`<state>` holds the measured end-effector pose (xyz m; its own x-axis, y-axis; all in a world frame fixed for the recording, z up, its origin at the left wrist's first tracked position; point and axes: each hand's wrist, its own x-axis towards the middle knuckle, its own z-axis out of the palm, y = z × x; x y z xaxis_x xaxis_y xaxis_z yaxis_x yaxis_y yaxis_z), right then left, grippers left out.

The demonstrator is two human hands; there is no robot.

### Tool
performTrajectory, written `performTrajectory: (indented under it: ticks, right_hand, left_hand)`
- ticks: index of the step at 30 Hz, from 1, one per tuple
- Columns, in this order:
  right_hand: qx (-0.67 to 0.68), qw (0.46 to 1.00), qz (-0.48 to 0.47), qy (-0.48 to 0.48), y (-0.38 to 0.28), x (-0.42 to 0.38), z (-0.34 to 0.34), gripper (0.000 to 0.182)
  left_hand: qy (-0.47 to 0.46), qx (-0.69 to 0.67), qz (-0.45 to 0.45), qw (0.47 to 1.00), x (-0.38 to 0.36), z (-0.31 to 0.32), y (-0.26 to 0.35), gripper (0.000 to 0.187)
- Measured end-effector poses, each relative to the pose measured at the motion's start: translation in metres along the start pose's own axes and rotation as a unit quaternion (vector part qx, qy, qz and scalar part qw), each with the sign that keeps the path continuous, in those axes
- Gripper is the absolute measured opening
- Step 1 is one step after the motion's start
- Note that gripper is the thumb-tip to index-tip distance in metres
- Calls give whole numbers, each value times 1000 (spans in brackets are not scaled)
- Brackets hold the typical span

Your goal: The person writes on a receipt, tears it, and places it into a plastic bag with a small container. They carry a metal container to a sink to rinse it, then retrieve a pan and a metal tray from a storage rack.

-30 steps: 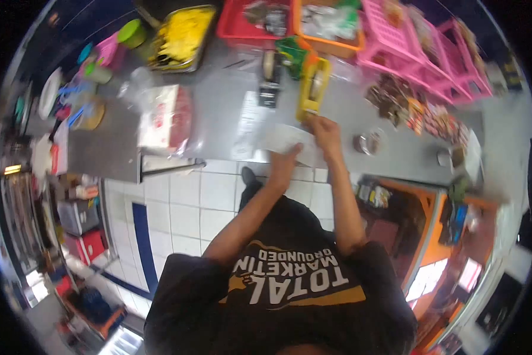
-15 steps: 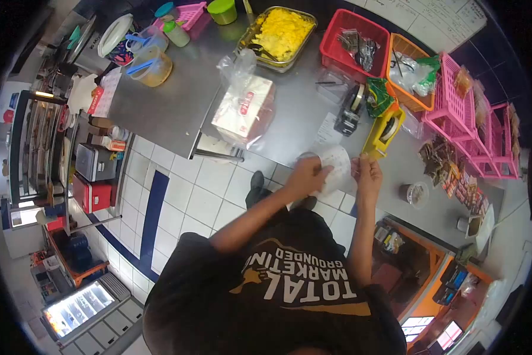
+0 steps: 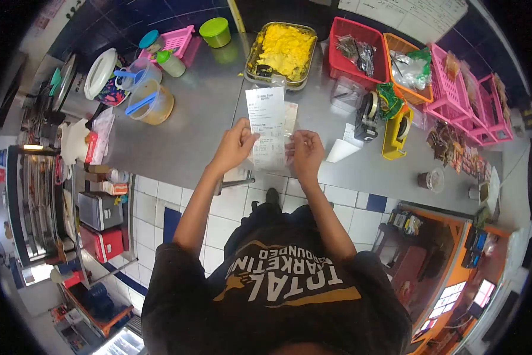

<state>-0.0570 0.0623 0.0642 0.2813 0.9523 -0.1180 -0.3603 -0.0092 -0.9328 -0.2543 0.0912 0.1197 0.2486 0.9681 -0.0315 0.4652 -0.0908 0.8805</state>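
Observation:
A long printed receipt (image 3: 267, 121) lies upright in front of a plastic-wrapped package (image 3: 290, 117), hiding most of it. My left hand (image 3: 235, 147) is closed on the receipt's left edge, thumb on the paper. My right hand (image 3: 306, 152) is beside the package's right side with its fingers pinched together; whatever is between them is too small to make out. To the right stand a yellow tape dispenser (image 3: 392, 142) and a black tape dispenser (image 3: 368, 121). A curled white paper (image 3: 343, 151) lies on the counter near them.
A glass dish of yellow food (image 3: 283, 52) stands behind the package. Red basket (image 3: 356, 65), orange basket (image 3: 405, 94) and pink baskets (image 3: 455, 112) line the back right. Plastic jugs (image 3: 152, 105) are at left on the steel counter (image 3: 201, 100); a small cup (image 3: 434, 180) sits at right.
My hands have moved left, away from the tape dispenser, to the package. The receipt in my left hand now lies against it. My right hand has left the yellow dispenser.

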Motion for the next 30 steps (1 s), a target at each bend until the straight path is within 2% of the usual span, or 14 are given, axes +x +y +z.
performTrajectory:
  ticks: [3, 6, 8, 10, 12, 14, 17, 20, 21, 24, 26, 28, 29, 30]
  right_hand:
    - [-76, 996, -31, 34, 13, 8, 0, 14]
    - [-110, 992, -23, 51, 29, 11, -7, 12]
    - [-119, 991, -10, 59, 42, 10, -11, 10]
    - [-143, 985, -53, 75, 62, 15, -14, 9]
    - [-112, 992, -27, 58, 57, 13, -17, 8]
    - [-16, 995, 82, 53, 36, 10, -13, 10]
    - [-5, 996, 88, 25, 41, 11, -18, 14]
    - [-78, 995, 60, 27, 38, 9, -15, 16]
    - [-33, 996, 74, 27, 34, 8, -14, 14]
    - [-27, 995, 91, 10, 27, 11, -15, 13]
    - [-99, 991, 95, -2, 33, 17, -20, 14]
    - [-124, 987, 106, -10, 33, 20, -26, 15]
    - [-215, 975, 45, -25, 31, 21, -32, 20]
    - [-234, 970, 29, -55, 18, 33, -44, 19]
  left_hand:
    - [-13, -75, 16, 997, 15, -3, -24, 14]
    - [-65, -196, -18, 978, 27, -6, -33, 16]
    - [-80, -188, -71, 976, 33, -13, -36, 17]
    - [-94, -178, -98, 975, 40, -16, -33, 18]
    - [-104, -168, -103, 975, 39, -20, -29, 18]
    - [-134, -160, -111, 972, 44, -21, -60, 16]
    - [-149, -267, -88, 948, 44, -21, -84, 10]
    - [-104, -285, -104, 947, 41, -8, -97, 12]
    - [-106, -290, -102, 946, 41, -5, -98, 11]
    - [-102, -287, -119, 945, 43, -6, -106, 9]
    - [-102, -267, -161, 945, 43, -4, -128, 12]
    - [-73, -262, -162, 949, 38, 0, -110, 13]
    - [-68, -204, -179, 960, 37, -2, -112, 13]
    - [-61, -147, -195, 968, 36, -4, -113, 15]
